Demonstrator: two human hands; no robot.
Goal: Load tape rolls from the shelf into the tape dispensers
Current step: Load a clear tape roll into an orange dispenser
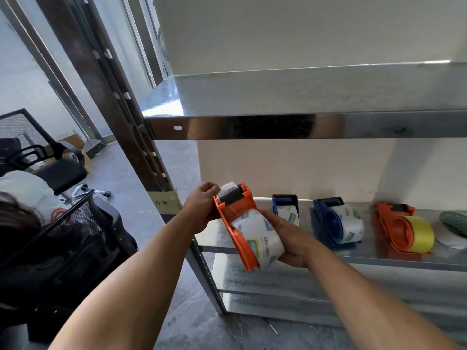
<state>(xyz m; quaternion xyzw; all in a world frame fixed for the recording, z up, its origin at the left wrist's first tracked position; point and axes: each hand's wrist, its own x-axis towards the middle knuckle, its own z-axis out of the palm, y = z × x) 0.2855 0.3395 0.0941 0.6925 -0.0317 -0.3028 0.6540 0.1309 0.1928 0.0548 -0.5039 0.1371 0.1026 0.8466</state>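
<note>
Both hands were up in front of the middle shelf (328,258), working one orange tape dispenser (236,231) held in the air just off the shelf's left end.

Left hand (202,208): curled round the dispenser's head end, fingertips at the roller and cutter, apparently pinching the free end of the tape there; the exact pinch was hard to make out.

Right hand (288,238): cupped round the printed tape roll (257,236) from the right side, holding it on the dispenser's hub.

Key relation: the dispenser's long axis ran from the head, up and away at the left hand, down toward the person at the tail. The roll sat at the near, lower end by the right hand, and the roller lay at the far, upper end by the left hand. So the left hand was the nearer one for drawing the tape over the roller. Judged step: threading the tape end, roll already seated.

Count on the shelf, left to right:
- small blue dispenser (285,208), printed tape in it, partly hidden behind the right hand
- larger blue dispenser (336,223), printed tape loaded
- second orange dispenser (401,228), yellow tape loaded
- at the frame edge, a green-patterned object (454,223); could not tell what it was

Total: four dispensers, two orange and two blue. Three rested on the shelf, one was in hand.
</note>
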